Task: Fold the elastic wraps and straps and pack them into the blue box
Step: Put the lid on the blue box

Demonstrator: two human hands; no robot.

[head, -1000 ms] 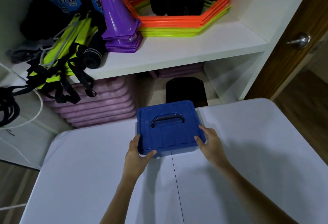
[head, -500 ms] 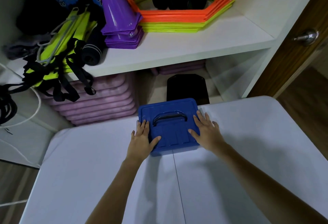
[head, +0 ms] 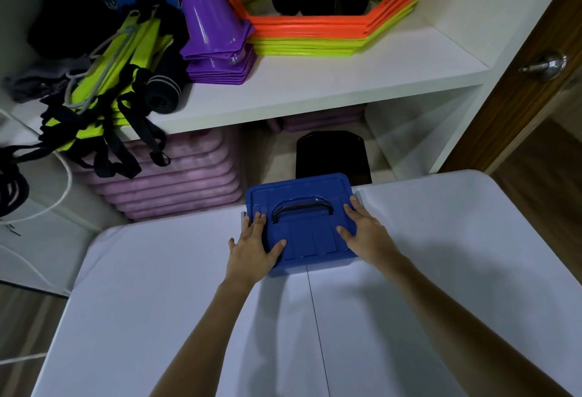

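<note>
At twelve o'clock on the white folding table [head: 441,270]: lidded blue plastic box [head: 302,195].
Left hand [head: 253,250] and right hand [head: 367,234] lie flat-fingered, ungripping, on its lid, probably steadying it.

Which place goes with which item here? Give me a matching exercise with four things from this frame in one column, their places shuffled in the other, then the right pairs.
Things
1. blue box
2. purple cones
3. orange hexagon rings
4. pink mats

Places
A. under the shelf, at the left
B. on the white table, under both hands
C. on the shelf, stacked on yellow-green rings
D. on the shelf, between the yellow-green straps and the rings

Pairs: 1-B, 2-D, 3-C, 4-A

The left hand and right hand lie flat on the box lid.
</note>
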